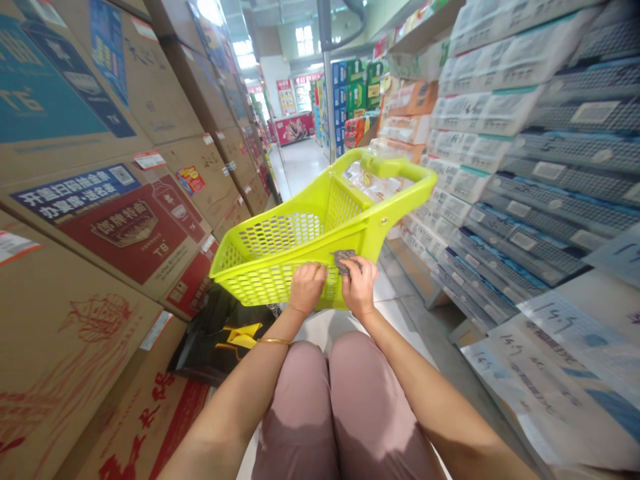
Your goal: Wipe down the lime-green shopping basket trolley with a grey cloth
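Note:
A lime-green plastic shopping cart (pixel 280 230) with perforated basket walls stands sideways before my knees, its handle raised at the right. My right hand (pixel 361 283) is closed on a crumpled grey cloth (pixel 344 261), which touches the cart's solid side panel below the handle. At the lower edge of the perforated side is my left hand (pixel 307 287), its fingers curled in against the basket wall. Whether something lies inside those curled fingers is hidden. A gold bracelet sits on my left wrist.
Stacked cardboard cartons (pixel 150 220) wall the left side. On the right rise stacks of plastic-wrapped packs (pixel 465 147). A black bin-like container (pixel 205 333) with a yellow item (pixel 243 335) stands at lower left. Behind the cart, a tiled aisle (pixel 300 167) leads to a red chest freezer (pixel 295 128).

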Available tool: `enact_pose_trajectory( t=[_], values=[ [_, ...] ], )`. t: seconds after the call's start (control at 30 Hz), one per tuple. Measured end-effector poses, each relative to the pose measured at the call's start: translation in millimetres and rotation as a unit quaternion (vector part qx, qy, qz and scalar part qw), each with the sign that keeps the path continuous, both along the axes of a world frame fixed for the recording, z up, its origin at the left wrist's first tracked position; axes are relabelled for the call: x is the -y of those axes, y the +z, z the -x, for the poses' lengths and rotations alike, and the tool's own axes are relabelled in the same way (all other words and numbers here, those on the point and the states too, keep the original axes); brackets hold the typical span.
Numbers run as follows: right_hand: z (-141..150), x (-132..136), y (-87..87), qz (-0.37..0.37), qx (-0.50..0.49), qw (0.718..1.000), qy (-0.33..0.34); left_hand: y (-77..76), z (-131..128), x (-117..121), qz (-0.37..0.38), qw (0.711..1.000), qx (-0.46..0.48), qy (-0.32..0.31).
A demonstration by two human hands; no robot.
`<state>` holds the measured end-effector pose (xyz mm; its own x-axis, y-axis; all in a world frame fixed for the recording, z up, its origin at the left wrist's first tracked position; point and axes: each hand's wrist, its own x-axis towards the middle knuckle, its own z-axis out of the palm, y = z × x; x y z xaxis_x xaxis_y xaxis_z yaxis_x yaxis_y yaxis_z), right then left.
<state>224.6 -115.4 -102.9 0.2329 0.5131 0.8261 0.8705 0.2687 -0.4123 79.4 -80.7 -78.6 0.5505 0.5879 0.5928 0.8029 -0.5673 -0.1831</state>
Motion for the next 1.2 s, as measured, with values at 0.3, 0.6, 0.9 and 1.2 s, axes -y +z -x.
enact_pose_trajectory(
  t=[0.3, 0.6, 0.9, 1.2],
  values=[
    [-2, 2, -1.7, 0.0, 0.004, 1.0, 0.019, 0.9, -10, 5, -0.027, 0.998, -0.032, 0.039],
    [-11, -2, 17.7, -0.058, 0.107, 0.992, 0.022, -10.7, -22, 0, -0.059, 0.995, 0.04, 0.066],
    [-16, -29, 27.1, -0.073, 0.166, 0.983, -0.011, -10.4, -24, -3, -0.036, 0.995, 0.076, 0.056],
    [-15, -16, -13.1, -0.001, 0.196, 0.98, 0.032, -11.2, -23, -5, -0.024, 0.994, 0.088, 0.06]
  ],
)
